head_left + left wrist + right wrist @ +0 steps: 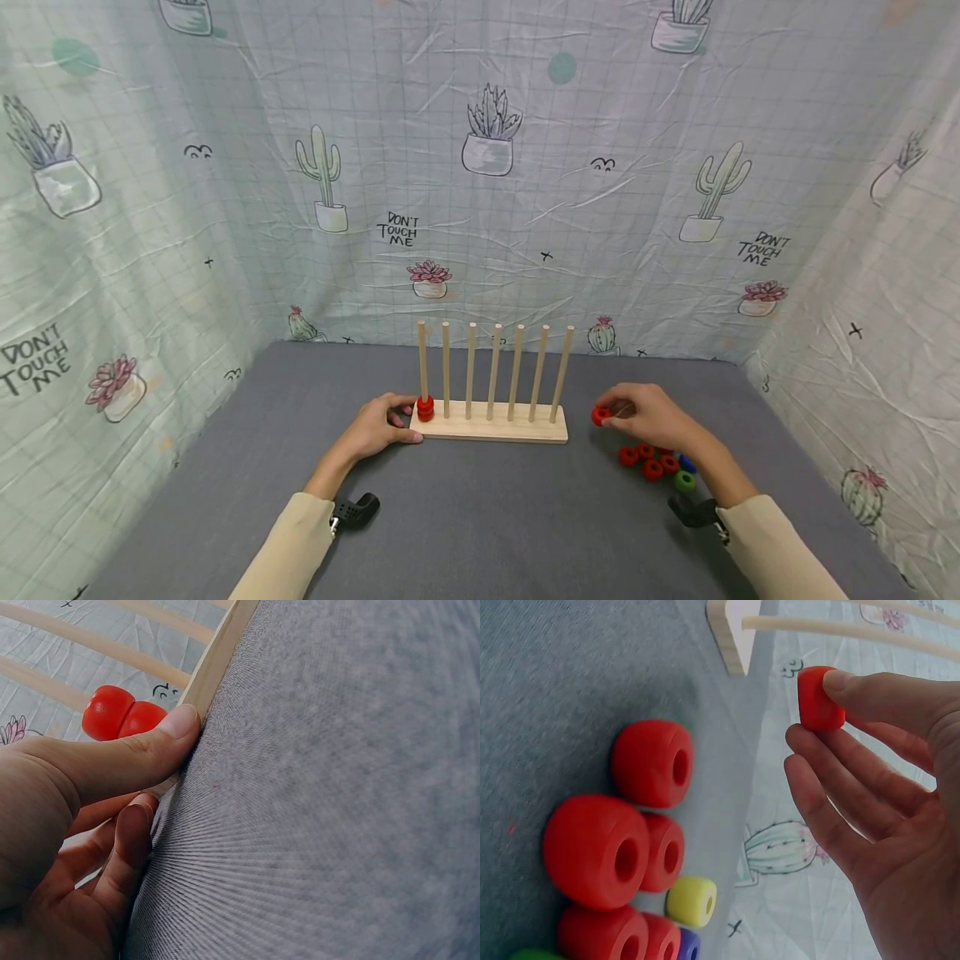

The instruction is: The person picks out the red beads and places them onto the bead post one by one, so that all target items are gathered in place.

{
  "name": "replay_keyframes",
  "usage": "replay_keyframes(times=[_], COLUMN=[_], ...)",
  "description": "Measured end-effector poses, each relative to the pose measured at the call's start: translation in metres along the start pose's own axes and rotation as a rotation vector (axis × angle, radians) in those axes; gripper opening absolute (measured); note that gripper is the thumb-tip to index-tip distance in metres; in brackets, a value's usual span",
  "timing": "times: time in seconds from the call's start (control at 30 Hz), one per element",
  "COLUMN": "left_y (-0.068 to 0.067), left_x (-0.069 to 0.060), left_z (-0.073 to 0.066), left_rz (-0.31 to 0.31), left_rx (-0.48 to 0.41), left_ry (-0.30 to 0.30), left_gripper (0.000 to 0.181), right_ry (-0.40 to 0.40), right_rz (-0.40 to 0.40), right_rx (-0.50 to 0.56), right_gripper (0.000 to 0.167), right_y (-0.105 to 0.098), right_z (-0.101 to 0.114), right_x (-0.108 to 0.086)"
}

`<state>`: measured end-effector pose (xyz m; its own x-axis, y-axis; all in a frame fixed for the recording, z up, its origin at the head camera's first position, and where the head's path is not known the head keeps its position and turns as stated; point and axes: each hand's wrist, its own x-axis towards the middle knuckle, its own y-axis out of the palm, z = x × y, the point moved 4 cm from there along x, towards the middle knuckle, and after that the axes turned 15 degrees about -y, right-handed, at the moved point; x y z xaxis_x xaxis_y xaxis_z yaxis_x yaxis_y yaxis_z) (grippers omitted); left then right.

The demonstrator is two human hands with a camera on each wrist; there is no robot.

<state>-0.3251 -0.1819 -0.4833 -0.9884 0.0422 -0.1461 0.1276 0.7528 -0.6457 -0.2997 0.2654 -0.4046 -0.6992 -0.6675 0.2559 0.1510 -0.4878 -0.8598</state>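
Observation:
A wooden peg rack (491, 427) with several upright pegs stands on the grey table. Two red beads (425, 408) are stacked on its leftmost peg. My left hand (375, 427) grips the left end of the base; in the left wrist view its thumb (142, 754) lies along the base edge beside those beads. My right hand (647, 414) pinches a red bead (821, 699) between thumb and fingers, held to the right of the rack above the table. Below that hand lie several loose red beads (652, 763), partly hidden by the forearm in the head view.
Among the loose beads are a green bead (684, 481), a blue bead (687, 463) and a yellow bead (692, 901). A cloth printed with cacti (491, 154) hangs behind and at both sides of the grey table (480, 525).

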Motion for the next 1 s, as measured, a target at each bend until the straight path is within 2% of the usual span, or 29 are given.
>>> replay_keyframes(times=[0.4,1.0], left_y=[-0.001,0.0], left_x=[-0.001,0.002], left_z=[-0.002,0.002], left_rz=[0.001,0.004], left_rx=[-0.004,-0.001], left_ry=[0.002,0.005], left_gripper=[0.071,0.072], right_ry=[-0.07,-0.098], right_rz=[0.006,0.009], right_rx=[0.0,0.001], right_gripper=[0.022,0.021], right_y=[0.001,0.01], right_z=[0.014,0.029], right_x=[0.013,0.025])
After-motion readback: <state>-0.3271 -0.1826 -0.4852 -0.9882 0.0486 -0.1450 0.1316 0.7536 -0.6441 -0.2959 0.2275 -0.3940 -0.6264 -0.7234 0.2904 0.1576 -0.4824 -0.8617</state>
